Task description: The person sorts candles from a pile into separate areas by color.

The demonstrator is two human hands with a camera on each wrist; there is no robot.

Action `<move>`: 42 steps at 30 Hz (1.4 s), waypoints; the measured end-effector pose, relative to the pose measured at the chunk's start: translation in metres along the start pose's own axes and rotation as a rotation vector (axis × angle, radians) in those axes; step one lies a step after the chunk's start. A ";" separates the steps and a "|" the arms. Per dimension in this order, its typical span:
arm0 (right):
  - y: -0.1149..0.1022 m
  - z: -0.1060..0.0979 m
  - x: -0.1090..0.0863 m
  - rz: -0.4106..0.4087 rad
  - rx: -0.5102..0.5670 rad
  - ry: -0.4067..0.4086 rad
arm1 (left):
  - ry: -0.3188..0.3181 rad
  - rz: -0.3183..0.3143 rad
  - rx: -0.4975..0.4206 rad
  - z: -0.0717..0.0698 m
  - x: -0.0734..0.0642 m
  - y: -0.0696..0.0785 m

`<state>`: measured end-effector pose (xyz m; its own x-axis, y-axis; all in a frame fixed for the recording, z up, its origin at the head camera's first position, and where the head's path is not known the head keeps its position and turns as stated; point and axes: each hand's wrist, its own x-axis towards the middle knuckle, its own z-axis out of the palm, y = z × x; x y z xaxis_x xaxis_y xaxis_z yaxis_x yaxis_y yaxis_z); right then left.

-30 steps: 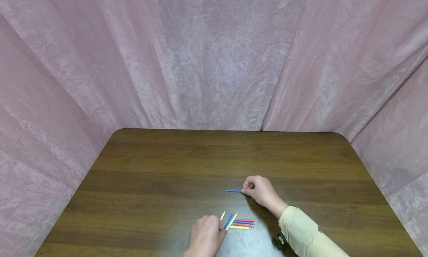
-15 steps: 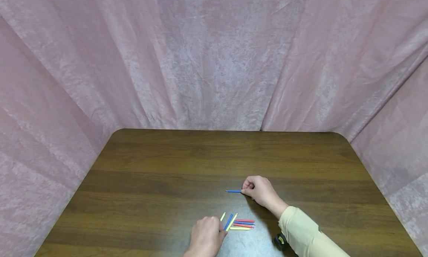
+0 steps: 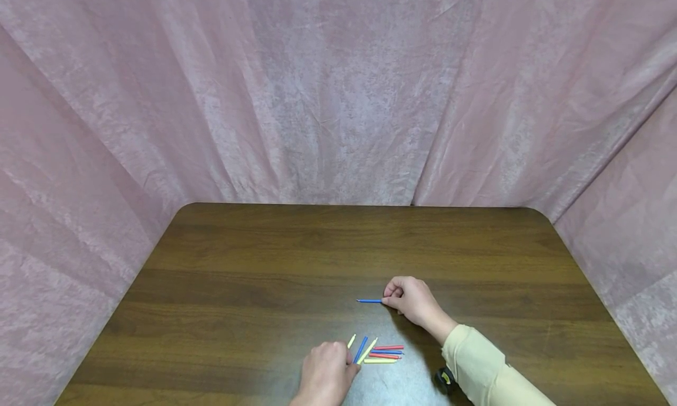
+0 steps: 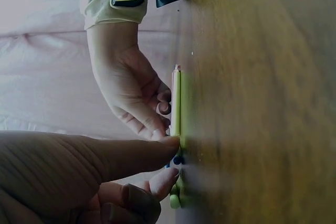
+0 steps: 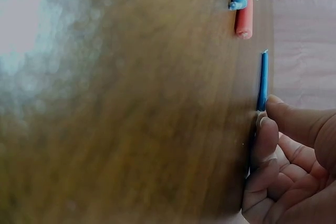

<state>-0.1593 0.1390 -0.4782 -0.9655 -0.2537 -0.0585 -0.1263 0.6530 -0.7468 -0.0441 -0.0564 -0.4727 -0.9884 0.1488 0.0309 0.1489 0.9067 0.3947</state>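
in the head view, your right hand (image 3: 415, 303) pinches the right end of a blue candle (image 3: 369, 301) — at the wooden table (image 3: 238, 277), beyond the other candles (image 3: 386, 352). your left hand (image 3: 325, 371) is beside a slanted yellow candle (image 3: 368, 351). in the left wrist view, your left thumb and finger are at candle ends — i can't tell whether they grip any. in the right wrist view, your thumb and fingertip hold the blue candle's end.
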 end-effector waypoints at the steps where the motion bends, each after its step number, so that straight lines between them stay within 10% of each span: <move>1: 0.000 0.000 0.000 -0.001 0.000 0.001 | -0.005 -0.007 0.001 0.000 0.000 0.000; 42: -0.001 -0.001 -0.003 -0.002 0.035 -0.001 | 0.170 0.024 -0.030 -0.006 0.000 -0.012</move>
<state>-0.1562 0.1403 -0.4768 -0.9651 -0.2554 -0.0575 -0.1200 0.6269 -0.7698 -0.0462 -0.0692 -0.4720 -0.9759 0.0987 0.1945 0.1736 0.8912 0.4191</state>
